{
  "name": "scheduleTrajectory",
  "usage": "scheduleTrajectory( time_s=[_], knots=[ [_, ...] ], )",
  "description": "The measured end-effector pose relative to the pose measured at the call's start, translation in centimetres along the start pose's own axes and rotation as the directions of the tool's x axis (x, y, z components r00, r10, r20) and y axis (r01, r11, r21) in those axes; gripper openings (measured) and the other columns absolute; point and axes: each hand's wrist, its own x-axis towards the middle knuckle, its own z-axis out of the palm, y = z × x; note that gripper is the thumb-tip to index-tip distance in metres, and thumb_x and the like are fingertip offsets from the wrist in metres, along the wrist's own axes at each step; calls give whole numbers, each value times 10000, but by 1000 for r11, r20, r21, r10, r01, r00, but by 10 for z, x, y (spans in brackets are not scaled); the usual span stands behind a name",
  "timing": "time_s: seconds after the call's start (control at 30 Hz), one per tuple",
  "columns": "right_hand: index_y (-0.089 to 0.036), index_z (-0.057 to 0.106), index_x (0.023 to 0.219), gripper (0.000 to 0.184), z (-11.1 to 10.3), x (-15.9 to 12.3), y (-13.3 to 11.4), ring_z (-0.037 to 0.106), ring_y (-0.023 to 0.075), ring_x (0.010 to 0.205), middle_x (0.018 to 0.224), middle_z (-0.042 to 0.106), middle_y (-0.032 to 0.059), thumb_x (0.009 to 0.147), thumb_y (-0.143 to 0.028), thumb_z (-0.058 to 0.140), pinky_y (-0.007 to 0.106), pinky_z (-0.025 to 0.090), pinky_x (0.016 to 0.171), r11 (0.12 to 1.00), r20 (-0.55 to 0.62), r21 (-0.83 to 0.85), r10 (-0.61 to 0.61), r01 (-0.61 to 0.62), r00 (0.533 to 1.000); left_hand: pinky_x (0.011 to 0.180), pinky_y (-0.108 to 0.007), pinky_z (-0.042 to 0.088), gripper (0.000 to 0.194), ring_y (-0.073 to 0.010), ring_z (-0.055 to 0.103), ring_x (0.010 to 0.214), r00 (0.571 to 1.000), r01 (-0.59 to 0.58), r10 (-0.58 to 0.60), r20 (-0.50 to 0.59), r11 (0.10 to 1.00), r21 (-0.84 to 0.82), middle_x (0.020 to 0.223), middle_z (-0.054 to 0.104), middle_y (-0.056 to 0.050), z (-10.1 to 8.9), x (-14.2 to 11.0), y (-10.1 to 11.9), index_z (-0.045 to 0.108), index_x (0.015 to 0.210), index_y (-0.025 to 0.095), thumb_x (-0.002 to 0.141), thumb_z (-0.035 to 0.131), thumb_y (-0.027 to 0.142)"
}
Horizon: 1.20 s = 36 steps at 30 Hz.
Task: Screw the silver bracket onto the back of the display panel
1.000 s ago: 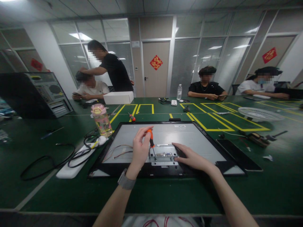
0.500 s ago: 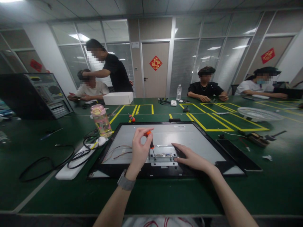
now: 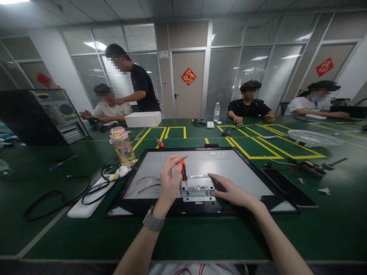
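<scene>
An orange and black screwdriver [image 3: 184, 171] stands nearly upright in my left hand [image 3: 170, 178], its handle held between the thumb and fingers. The screwdriver's tip points down at the left part of a metal bracket [image 3: 199, 198] that carries ports. My right hand [image 3: 229, 188] lies at the bracket's right end, fingers stretched out and touching its edge. Under both hands a monitor panel [image 3: 246, 172] with a grey back and black frame lies flat on the green table. Thin wires [image 3: 146, 186] run across the panel on the left, partly hidden by my left hand.
Left of the panel are a pink-capped bottle [image 3: 122, 147], a white power strip [image 3: 88, 200] and a black cable [image 3: 47, 194]. A dark flat panel [image 3: 289, 188] lies on the right. A computer case [image 3: 43, 114] stands far left. Several people sit or stand across the table.
My left hand's fingers shift slightly around the screwdriver handle; my right hand stays put. Across the table, the standing person's hand has lowered from the seated person's head.
</scene>
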Motion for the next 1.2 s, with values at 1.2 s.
scheduleTrajectory(
  time_s=[1.2],
  knots=[
    [-189,357,1425,696,-2,-2,-5,352,262,1355,1487,369,99,813,-434,581,406,258,1134,1000,11,15,11,-11,1000,773,-277,449,163,-158,555,806,996,-58,67,-55,987,150,864,526,-23,3,-2,1,684,957,210,849,562,206]
  ],
)
